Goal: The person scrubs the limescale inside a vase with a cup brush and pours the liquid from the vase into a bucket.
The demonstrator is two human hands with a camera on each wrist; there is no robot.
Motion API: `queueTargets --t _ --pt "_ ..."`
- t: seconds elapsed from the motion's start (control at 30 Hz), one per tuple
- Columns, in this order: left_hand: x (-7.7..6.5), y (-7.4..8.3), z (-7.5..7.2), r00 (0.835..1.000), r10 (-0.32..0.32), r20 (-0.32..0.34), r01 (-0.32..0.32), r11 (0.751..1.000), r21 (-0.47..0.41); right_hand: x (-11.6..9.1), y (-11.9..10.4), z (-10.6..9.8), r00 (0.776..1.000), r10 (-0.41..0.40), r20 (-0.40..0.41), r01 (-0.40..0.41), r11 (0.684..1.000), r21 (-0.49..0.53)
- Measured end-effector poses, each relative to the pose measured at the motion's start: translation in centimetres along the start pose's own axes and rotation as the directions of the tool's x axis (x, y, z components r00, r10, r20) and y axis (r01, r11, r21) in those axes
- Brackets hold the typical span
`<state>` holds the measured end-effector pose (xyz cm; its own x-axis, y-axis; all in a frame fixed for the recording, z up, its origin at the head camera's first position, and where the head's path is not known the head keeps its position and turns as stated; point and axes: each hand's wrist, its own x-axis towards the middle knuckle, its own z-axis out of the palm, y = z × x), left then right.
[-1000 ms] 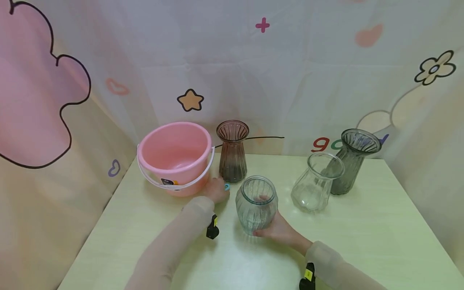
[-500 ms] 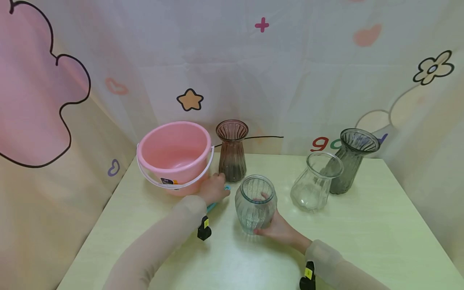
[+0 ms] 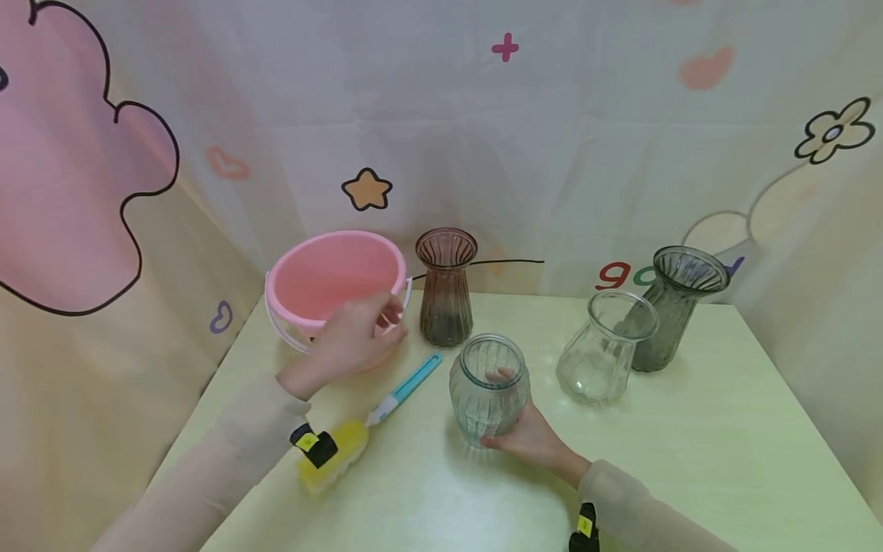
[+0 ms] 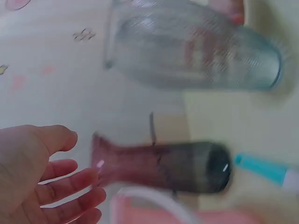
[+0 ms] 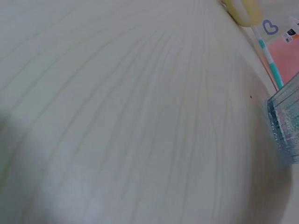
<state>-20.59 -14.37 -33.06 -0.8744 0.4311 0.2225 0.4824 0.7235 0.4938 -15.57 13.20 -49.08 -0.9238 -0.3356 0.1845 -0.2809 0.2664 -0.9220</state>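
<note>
In the head view my right hand (image 3: 527,441) grips a ribbed pale glass jar (image 3: 488,391) low on its side, thumb near the base; the far fingers show through the glass. The left hand (image 3: 352,337) is raised before the pink bucket (image 3: 338,268), overlapping its rim, and holds nothing. Its fingers (image 4: 70,191) are loosely spread in the left wrist view. Below it, on the table, lies a yellow sponge brush (image 3: 334,458) with a blue and white handle (image 3: 412,382), partly covered by the left wrist. The right wrist view shows only the jar's edge (image 5: 287,121).
A mauve glass vase (image 3: 446,303) stands behind, beside the bucket. On the right, a clear flared vase (image 3: 593,368) stands in front of a grey glass vase (image 3: 665,330). A printed curtain (image 3: 552,153) hangs behind the table (image 3: 724,452).
My left hand has risen from beside the brush handle and moved left in front of the bucket, leaving the brush in view on the table. The right hand and jar stay put.
</note>
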Motion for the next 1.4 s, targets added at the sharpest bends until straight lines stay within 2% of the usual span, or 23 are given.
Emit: queueTargets --t 0.1,0.2,0.3,0.37,0.47,0.53,0.67,0.77,0.87,0.93,1.0,1.1,1.17,1.3,1.4 --pt "-0.5 -1.1 -2.9 0.997 -0.049 -0.06 0.05 0.999 0.015 0.0 0.6 0.3 0.998 0.043 -0.038 -0.043 0.999 -0.013" --pt "-0.9 -3.1 -5.1 0.989 -0.118 -0.091 0.12 0.993 0.014 0.1 1.3 0.5 0.989 0.112 -0.099 -0.118 0.992 -0.055" --pt "-1.3 -5.4 -6.6 0.971 -0.217 -0.101 0.219 0.976 0.009 0.4 1.2 0.4 0.976 0.161 -0.143 -0.175 0.981 -0.089" --pt "-1.7 -6.8 -7.3 0.952 -0.286 -0.109 0.289 0.957 0.01 0.8 0.7 0.2 0.974 0.168 -0.154 -0.185 0.978 -0.1" --pt "-2.2 -8.6 -7.8 0.918 -0.375 -0.13 0.377 0.926 -0.007 1.9 -0.5 -0.5 0.977 0.138 -0.163 -0.156 0.983 -0.101" --pt "-2.4 -9.5 -7.9 0.897 -0.413 -0.157 0.415 0.91 -0.018 2.8 -1.5 -1.0 0.981 0.093 -0.169 -0.114 0.986 -0.121" --pt "-2.5 -10.7 -7.8 0.862 -0.473 -0.182 0.472 0.88 -0.055 4.7 -3.7 -2.1 0.983 -0.043 -0.179 -0.003 0.969 -0.248" --pt "-2.4 -11.5 -7.7 0.838 -0.52 -0.164 0.512 0.854 -0.091 6.0 -5.5 -3.0 0.973 -0.143 -0.18 0.061 0.916 -0.397" --pt "-2.2 -12.2 -7.6 0.818 -0.566 -0.098 0.539 0.815 -0.213 7.1 -7.2 -4.0 0.96 -0.227 -0.166 0.103 0.833 -0.543" --pt "-2.2 -12.6 -7.5 0.802 -0.596 -0.041 0.555 0.769 -0.318 7.6 -8.1 -4.7 0.955 -0.261 -0.141 0.124 0.784 -0.608" --pt "-2.1 -13.0 -7.4 0.775 -0.632 0.021 0.586 0.706 -0.399 8.1 -9.1 -5.2 0.956 -0.272 -0.112 0.137 0.748 -0.649" --pt "-2.1 -13.4 -7.4 0.736 -0.672 0.086 0.625 0.625 -0.468 8.7 -10.7 -5.9 0.961 -0.271 -0.062 0.156 0.711 -0.686" --pt "-2.1 -13.6 -7.4 0.715 -0.69 0.113 0.642 0.584 -0.498 9.1 -11.9 -6.2 0.962 -0.271 -0.032 0.167 0.677 -0.717" --pt "-2.0 -13.6 -7.3 0.705 -0.696 0.135 0.636 0.537 -0.555 10.6 -14.5 -6.8 0.952 -0.306 0.024 0.214 0.604 -0.768" --pt "-1.8 -13.5 -7.3 0.7 -0.698 0.148 0.643 0.527 -0.556 12.2 -16.4 -7.2 0.939 -0.339 0.056 0.241 0.537 -0.808"
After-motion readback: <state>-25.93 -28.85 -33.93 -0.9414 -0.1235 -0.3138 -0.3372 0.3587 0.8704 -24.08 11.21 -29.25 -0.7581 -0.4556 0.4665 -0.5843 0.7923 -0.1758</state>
